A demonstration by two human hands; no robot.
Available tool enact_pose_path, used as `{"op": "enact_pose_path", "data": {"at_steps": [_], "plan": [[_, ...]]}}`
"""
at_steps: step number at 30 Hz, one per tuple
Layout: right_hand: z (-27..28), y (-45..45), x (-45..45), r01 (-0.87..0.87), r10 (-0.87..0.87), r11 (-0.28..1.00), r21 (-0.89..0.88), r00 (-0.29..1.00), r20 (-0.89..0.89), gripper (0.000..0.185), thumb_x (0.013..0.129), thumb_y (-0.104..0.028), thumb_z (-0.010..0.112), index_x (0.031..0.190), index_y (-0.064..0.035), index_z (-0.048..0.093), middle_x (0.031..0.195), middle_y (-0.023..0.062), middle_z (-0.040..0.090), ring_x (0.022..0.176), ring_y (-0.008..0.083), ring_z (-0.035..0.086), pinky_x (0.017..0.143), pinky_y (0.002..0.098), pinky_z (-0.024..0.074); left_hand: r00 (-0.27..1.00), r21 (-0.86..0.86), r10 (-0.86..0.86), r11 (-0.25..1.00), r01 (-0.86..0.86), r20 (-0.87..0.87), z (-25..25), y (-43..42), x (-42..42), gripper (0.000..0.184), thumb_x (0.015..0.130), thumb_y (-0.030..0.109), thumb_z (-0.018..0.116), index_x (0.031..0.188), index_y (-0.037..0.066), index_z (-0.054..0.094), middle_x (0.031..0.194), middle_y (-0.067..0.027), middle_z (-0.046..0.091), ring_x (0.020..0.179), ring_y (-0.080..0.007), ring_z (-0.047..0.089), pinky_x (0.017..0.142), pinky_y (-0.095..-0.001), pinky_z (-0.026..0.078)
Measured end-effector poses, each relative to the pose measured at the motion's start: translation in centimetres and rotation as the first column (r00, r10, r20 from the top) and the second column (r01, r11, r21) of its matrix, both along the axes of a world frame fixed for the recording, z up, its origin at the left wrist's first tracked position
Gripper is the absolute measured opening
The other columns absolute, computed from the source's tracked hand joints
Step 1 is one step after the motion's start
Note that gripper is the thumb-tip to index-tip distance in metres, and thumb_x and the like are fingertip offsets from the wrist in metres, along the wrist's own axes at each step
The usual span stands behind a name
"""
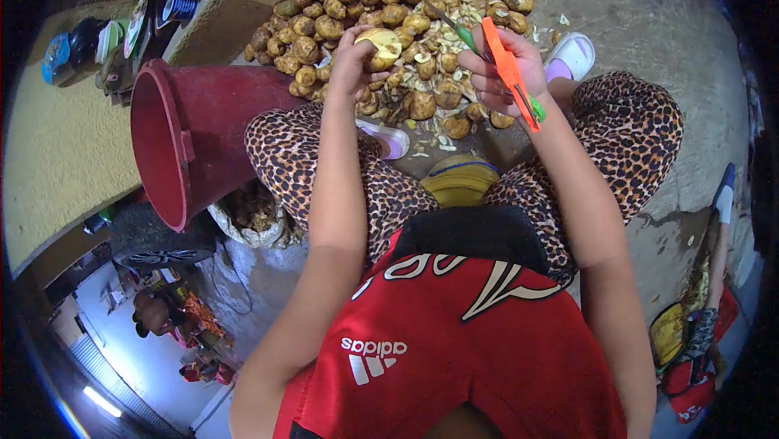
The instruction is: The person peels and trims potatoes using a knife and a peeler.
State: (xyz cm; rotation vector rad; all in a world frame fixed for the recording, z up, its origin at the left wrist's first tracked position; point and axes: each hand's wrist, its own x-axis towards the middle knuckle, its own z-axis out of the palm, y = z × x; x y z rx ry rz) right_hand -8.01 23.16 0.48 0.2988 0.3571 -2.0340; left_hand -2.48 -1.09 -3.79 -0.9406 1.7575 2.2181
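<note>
Tipped on its side near the left leg, a dark red bucket (227,106), with mouth turned toward the left edge of the view. Just below it, an open white sack (272,236) with brown scraps inside. Between the legs, a yellow tub (458,184), partly hidden; cannot tell its contents. Ahead on the concrete floor (649,33), a large heap of brown-skinned potatoes (329,27), with pale peelings scattered over and beside it. Raised above the near edge of the heap, a peeled potato (381,47), pale yellow and smooth, clearly lighter than the brown ones behind. Clamped in the left hand (350,66), with fingers curled around its side. Closed in the right hand (527,67), a green-handled knife (466,39), with dark blade angled up and toward the potato, well apart from it. Along the same hand, a bright orange tool (508,68), reaching to the wrist; cannot tell how firmly gripped.
</note>
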Motion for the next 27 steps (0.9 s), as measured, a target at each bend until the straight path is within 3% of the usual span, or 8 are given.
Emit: {"op": "enact_pose_path", "data": {"at_steps": [4,9,21,27], "plan": [[1.0,-0.5,0.1,0.053,-0.06,0.995,0.08,0.994,0.09,0.032,0.091,-0.032,0.033,0.067,-0.0109,0.033,0.054,0.0004,0.03,0.032,0.0076,0.027,0.026,0.0198,0.024,1.0,-0.059,0.016,0.998,-0.016,0.006,-0.6,-0.1,-0.1,0.04,0.075,0.006,0.046,0.114,0.013,0.042,0.101,-0.009,0.057,0.075,-0.0207,0.062,0.051,-0.0323,0.054],[0.2,-0.5,-0.1,0.054,-0.067,0.982,0.18,0.996,0.064,0.031,0.091,-0.033,0.034,0.067,-0.0115,0.035,0.055,0.0005,0.031,0.033,0.0076,0.027,0.026,0.0196,0.025,1.0,-0.083,-0.002,0.997,0.003,0.01,-0.7,-0.4,-0.1,0.04,0.075,0.006,0.047,0.114,0.013,0.042,0.1,-0.0084,0.057,0.076,-0.0211,0.062,0.052,-0.0327,0.054],[-0.3,-0.5,-0.1,0.055,-0.067,0.988,0.141,0.995,0.079,0.03,0.09,-0.032,0.034,0.068,-0.012,0.036,0.056,0.0007,0.031,0.034,0.0077,0.024,0.027,0.0203,0.0241,1.0,0.007,0.004,1.0,-0.004,0.004,0.1,-0.2,0.0,0.041,0.075,0.013,0.043,0.116,0.007,0.041,0.103,-0.0136,0.054,0.077,-0.0258,0.062,0.054,-0.0346,0.055],[0.2,-0.5,0.0,0.047,-0.058,0.991,0.123,0.995,0.087,0.029,0.09,-0.032,0.034,0.068,-0.012,0.036,0.056,0.0006,0.03,0.034,0.0079,0.021,0.026,0.0211,0.0208,0.994,-0.12,-0.07,0.991,0.059,-0.088,0.4,0.0,-0.1,0.045,0.076,0.014,0.041,0.119,0.004,0.043,0.1,-0.0165,0.058,0.081,-0.0272,0.062,0.056,-0.0327,0.055]]}}
